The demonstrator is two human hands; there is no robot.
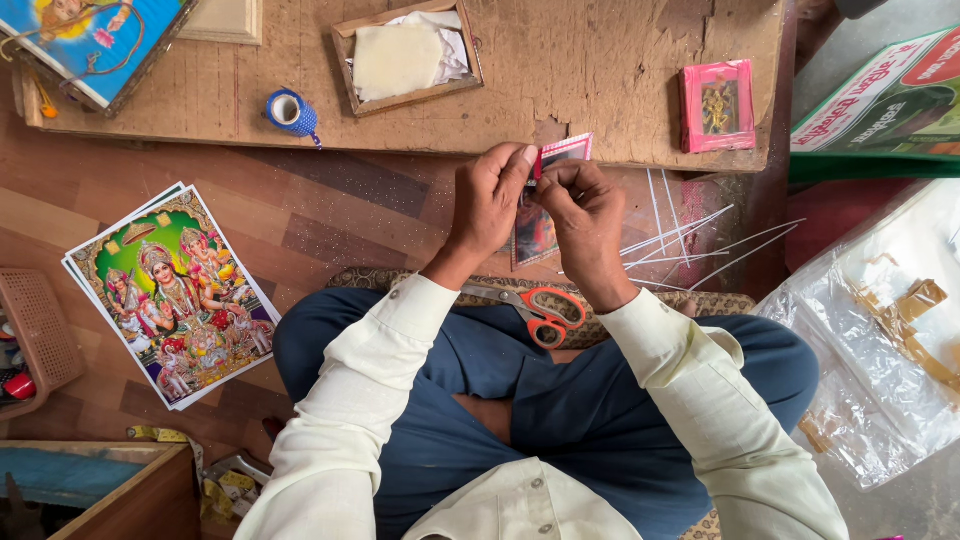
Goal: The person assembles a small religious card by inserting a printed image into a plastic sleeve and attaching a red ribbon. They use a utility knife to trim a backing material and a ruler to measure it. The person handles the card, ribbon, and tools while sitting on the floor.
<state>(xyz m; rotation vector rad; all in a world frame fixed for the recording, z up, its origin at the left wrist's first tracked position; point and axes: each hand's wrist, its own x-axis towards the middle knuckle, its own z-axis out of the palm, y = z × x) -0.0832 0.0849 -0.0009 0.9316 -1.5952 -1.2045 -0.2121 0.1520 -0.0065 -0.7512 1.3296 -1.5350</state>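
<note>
Both hands are up in front of the chest, and between them sits a small picture card with a pink border (pixel 560 152). The left hand (pixel 490 205) pinches its top edge from one side, thumb and forefinger closed on it; the right hand (pixel 585 215) curls its fingers (pixel 556 182) over the same edge, also gripping. The card hangs below the fingertips, its dark printed face partly showing beneath the knuckles.

It looks thin and light, likely stiff paper or light board: easy to bend, easy to crease, probably glossy and a touch slippery. The border strip at the edges seems the safest place to hold, well off the printed face.

Just under the wrists lie orange-handled scissors (pixel 540 312) on the lap. Beyond the right fingers, thin white strips (pixel 690 240) fan over the floor. Past the fingertips, on the low wooden worktop (pixel 600 60), rest a pink framed picture (pixel 716 105) and a blue tape roll (pixel 291 113). Left of the left hand, large colour prints (pixel 172 295) are stacked.

Most of the card is hidden by the fingers; what the fingertips do at its edge I cannot make out.
</note>
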